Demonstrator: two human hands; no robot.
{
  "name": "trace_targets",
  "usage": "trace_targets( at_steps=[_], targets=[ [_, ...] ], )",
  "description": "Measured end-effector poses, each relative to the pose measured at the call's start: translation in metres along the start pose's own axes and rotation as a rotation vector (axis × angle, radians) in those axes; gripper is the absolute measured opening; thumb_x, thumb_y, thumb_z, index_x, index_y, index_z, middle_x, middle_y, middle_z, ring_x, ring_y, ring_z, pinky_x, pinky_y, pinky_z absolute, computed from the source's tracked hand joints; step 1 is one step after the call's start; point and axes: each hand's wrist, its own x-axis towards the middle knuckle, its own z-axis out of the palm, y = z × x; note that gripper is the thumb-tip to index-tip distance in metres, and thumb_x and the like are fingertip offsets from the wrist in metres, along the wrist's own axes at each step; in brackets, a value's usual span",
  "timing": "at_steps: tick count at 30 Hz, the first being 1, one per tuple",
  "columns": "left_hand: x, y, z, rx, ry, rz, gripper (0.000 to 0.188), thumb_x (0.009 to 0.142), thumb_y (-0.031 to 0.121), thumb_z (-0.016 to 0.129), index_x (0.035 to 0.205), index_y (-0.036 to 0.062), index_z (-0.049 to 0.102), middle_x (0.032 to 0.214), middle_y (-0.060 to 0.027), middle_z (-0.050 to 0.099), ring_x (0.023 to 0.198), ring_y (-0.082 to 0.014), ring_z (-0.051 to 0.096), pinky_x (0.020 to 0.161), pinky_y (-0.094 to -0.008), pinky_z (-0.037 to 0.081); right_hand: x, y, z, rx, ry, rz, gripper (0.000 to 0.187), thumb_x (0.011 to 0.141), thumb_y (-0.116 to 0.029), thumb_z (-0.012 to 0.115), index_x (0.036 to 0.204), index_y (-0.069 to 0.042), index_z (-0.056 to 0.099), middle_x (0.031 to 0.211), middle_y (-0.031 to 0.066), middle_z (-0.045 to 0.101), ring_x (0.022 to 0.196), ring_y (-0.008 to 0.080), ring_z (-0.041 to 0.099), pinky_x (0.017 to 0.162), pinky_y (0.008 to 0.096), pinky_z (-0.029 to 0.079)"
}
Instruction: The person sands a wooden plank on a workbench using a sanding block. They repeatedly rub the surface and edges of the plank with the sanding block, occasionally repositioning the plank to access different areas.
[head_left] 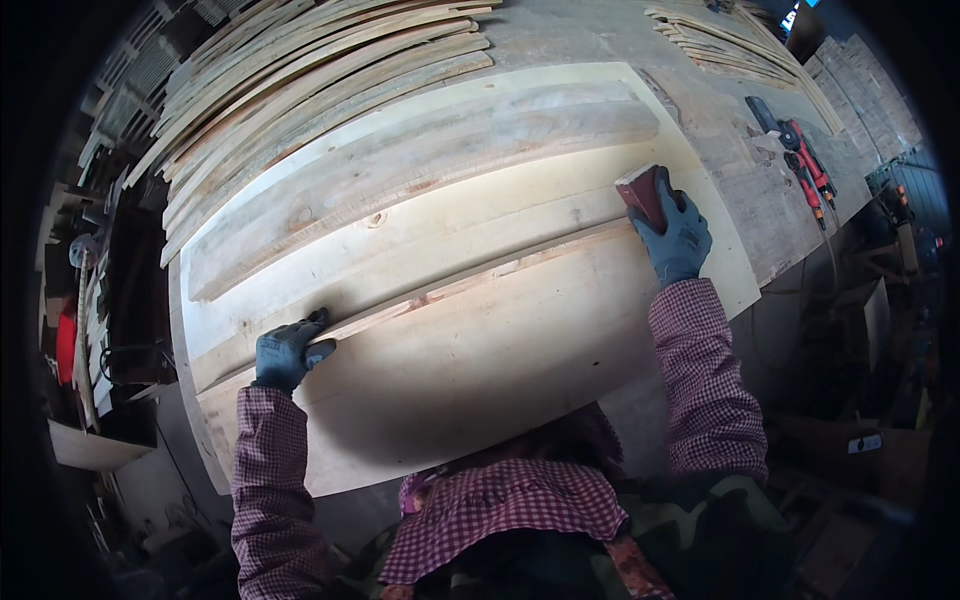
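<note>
A long wooden board (480,272) lies across a pale plywood sheet (480,370) in front of me. My left hand (288,352), in a grey-blue glove, grips the board near its left end, with thumb and fingers on either side of its edge. At the board's right end, my right hand (674,232), gloved alike, is closed round a dark red sanding block (641,197). The block is tilted up, and I cannot tell whether it touches the wood. Beyond the board rests a second, wider plank (420,165).
Many narrow wooden strips (330,75) are stacked at the far left. A smaller pile of strips (735,55) sits at the far right. On the table's right side lie red-and-black power tools (805,165) with a cord. Past the left edge stands dark equipment (135,300).
</note>
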Motion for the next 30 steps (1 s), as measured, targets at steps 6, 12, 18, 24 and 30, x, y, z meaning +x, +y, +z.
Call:
trace_targets(
  at_steps=[6,12,18,24,30],
  targets=[
    [0.019,0.003,-0.010,0.055,-0.080,-0.088,0.041,0.088,0.050,0.062,0.097,0.0129,0.076,0.084,-0.0129,0.071,0.079,-0.0334,0.068,0.072,-0.0432,0.053,-0.021,-0.098,-0.015,0.164,-0.033,-0.092,0.081,0.079,-0.058,0.074,0.150,-0.032,0.044,0.127,0.0181,0.060,0.107,0.0391,0.062,0.090,0.0506,0.051],
    [0.016,-0.002,-0.008,0.063,-0.050,-0.048,0.033,0.083,0.045,0.071,0.092,0.0141,0.076,0.082,-0.0107,0.071,0.078,-0.0313,0.068,0.073,-0.0435,0.054,-0.084,-0.242,-0.053,0.397,-0.131,-0.541,0.077,0.072,-0.054,0.077,0.143,-0.036,0.052,0.130,0.0135,0.052,0.106,0.0296,0.052,0.091,0.0479,0.044],
    [0.016,0.005,-0.013,0.060,-0.069,-0.105,0.036,0.081,0.049,0.075,0.093,0.0151,0.076,0.082,-0.0097,0.071,0.076,-0.0317,0.068,0.072,-0.0443,0.054,-0.019,-0.125,-0.019,0.239,-0.070,-0.318,0.076,0.075,-0.057,0.076,0.143,-0.034,0.053,0.114,0.0086,0.057,0.097,0.0277,0.058,0.086,0.0458,0.049],
    [0.014,0.004,0.000,0.040,-0.001,-0.058,0.039,0.082,0.052,0.072,0.094,0.0152,0.075,0.079,-0.0100,0.070,0.075,-0.0325,0.068,0.070,-0.0441,0.054,0.053,-0.037,-0.031,-0.236,-0.490,0.005,0.074,0.082,-0.071,0.063,0.147,-0.037,0.049,0.114,0.0118,0.062,0.103,0.0310,0.062,0.087,0.0470,0.050],
    [0.012,0.006,-0.007,0.102,-0.068,-0.096,0.043,0.082,0.052,0.073,0.101,0.0136,0.075,0.084,-0.0098,0.071,0.079,-0.0310,0.068,0.072,-0.0430,0.054,-0.010,-0.194,-0.062,0.094,-0.652,-0.612,0.074,0.086,-0.071,0.057,0.149,-0.035,0.046,0.120,0.0094,0.062,0.109,0.0310,0.057,0.098,0.0459,0.043]
  ],
)
